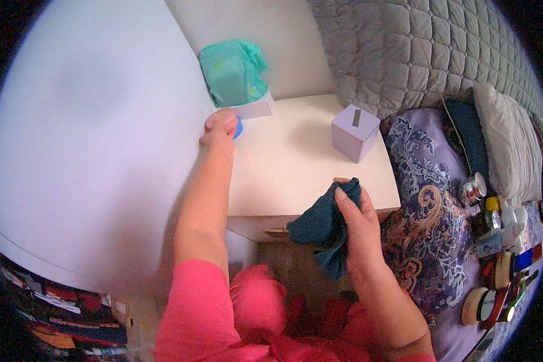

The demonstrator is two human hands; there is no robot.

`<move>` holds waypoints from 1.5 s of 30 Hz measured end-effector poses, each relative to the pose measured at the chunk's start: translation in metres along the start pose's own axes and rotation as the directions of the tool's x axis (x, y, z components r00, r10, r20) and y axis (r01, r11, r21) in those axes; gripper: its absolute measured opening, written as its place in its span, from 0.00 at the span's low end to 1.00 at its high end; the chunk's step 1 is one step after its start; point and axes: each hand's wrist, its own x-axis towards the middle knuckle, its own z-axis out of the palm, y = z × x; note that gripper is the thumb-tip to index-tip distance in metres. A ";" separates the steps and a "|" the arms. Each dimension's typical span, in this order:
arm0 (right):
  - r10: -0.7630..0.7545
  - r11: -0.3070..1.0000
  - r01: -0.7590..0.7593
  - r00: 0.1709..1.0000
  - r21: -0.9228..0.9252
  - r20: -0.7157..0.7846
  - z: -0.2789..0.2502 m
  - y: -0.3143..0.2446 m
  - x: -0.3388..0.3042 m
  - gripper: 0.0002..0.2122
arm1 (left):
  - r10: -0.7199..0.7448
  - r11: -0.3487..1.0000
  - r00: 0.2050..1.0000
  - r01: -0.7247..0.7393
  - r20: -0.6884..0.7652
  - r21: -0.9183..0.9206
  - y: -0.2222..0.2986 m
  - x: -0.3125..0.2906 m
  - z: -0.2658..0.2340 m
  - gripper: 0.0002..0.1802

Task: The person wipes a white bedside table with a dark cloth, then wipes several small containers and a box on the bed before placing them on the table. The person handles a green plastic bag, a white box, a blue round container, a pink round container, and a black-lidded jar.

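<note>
My left hand (219,134) reaches to the back left corner of the cream tabletop (283,163), its fingers closed on a round pink container (221,117). Just beside that container shows the edge of something blue (239,128), mostly covered by the hand. Over the front edge of the top, my right hand (357,217) grips a dark teal cloth (320,217) between thumb and fingers, and the cloth hangs down in folds. A lilac cube-shaped box (355,134) with a dark strip on its lid stands at the right of the tabletop.
Behind my left hand a green plastic bag (234,72) sits on a white box (256,107). A white wall or panel (96,151) rises at the left. On the right, a bed with a patterned purple cover (431,199) holds several bottles and jars (479,304) and a white pillow (510,142).
</note>
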 end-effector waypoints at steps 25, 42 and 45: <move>-0.008 0.963 -0.012 0.997 0.268 0.074 -0.007 0.025 0.026 0.11 | 0.397 0.768 0.617 -0.628 0.679 0.121 0.056 -0.159 0.015 0.11; -0.222 0.913 0.252 0.967 0.322 -0.126 -0.039 0.005 0.038 0.12 | -0.075 0.704 -0.509 -0.636 0.857 -0.316 -0.039 -0.631 0.045 0.60; -0.280 0.895 0.321 0.945 0.311 -0.169 -0.038 0.006 0.053 0.13 | -0.044 0.603 -0.468 -0.717 0.883 -0.350 -0.053 -0.647 0.044 0.60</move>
